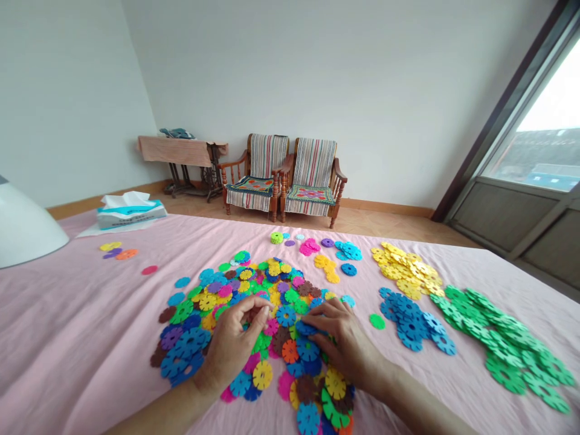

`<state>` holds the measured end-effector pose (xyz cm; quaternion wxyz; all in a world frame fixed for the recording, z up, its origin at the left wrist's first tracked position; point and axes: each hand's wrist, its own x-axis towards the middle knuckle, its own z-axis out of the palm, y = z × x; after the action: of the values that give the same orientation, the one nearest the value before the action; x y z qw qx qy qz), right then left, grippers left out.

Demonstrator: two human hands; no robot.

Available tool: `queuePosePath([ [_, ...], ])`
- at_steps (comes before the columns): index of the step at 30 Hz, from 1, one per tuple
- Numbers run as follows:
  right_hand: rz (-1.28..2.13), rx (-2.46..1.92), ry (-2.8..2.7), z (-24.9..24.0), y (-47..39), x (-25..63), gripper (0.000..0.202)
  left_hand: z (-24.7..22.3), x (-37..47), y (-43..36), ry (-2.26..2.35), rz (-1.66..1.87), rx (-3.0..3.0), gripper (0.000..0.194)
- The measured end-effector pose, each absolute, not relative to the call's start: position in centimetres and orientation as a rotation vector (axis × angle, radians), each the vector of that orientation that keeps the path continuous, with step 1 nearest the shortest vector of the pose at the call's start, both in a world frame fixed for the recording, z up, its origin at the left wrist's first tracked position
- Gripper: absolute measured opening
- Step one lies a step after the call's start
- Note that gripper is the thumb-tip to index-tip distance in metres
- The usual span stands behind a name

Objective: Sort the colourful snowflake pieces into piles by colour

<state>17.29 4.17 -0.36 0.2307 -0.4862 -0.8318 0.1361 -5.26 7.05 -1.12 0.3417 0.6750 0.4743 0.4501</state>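
A mixed heap of notched plastic snowflake discs point(261, 376) in many colours spreads over the pink cloth in front of me. My left hand point(235, 338) is above the heap's left-middle part, fingers curled and the thumb tip close to the index finger. Whatever may be between those fingertips is hidden. On the heap's right side, my right hand point(338, 335) reaches down with bent fingers at a blue snowflake disc point(305, 328), its thumb close below. Under that disc lie another blue disc point(308, 349) and an orange disc point(290, 350).
Sorted piles lie to the right: yellow discs point(405, 269), dark blue discs point(410, 320) and green discs point(502, 338). Small groups, including pink discs point(310, 246), lie behind the heap. A tissue box point(131, 215) and a white rounded object point(27, 226) stand at left.
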Motion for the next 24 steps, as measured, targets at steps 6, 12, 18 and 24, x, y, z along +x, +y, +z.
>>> queuePosePath([
  [6, 0.268, -1.360, -2.369, 0.3, 3.6, 16.9, 0.028, -1.0, -5.2, 7.0, 1.222, 1.187, 1.748, 0.022],
  [12, 0.259, -1.333, -2.268, -0.4, 3.5, 16.8, 0.023, -0.6, -5.1, 6.9, 1.240, 1.169, 1.743, 0.022],
  [18, 0.232, -1.322, -2.210, -0.3, 3.4, 17.1, 0.017, -0.7, -5.0, 7.1, 1.252, 1.172, 1.738, 0.023],
  [24, 0.240, -1.327, -2.351, 0.2, 2.9, 16.8, 0.024, -0.7, -5.1, 7.0, 1.263, 1.180, 1.741, 0.023],
])
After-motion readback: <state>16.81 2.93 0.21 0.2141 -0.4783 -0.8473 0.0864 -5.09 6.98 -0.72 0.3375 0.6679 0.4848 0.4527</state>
